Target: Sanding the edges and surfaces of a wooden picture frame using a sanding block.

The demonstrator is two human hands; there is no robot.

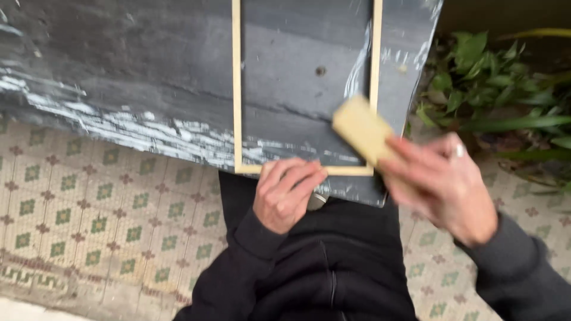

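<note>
A pale wooden frame (237,89) lies flat on a dark grey, paint-streaked table (119,71). My left hand (284,193) presses its fingers down on the frame's near rail, next to the table's front edge. My right hand (443,184), blurred by motion and wearing a ring, grips a tan rectangular block (361,128). The block is tilted over the frame's near right corner and touches or hovers just above the right rail; I cannot tell which.
Green leafy plants (493,89) grow at the right of the table. A tiled floor (89,208) with a green and red pattern lies below. My dark sweater (333,261) fills the bottom middle. A small hole (320,71) marks the tabletop inside the frame.
</note>
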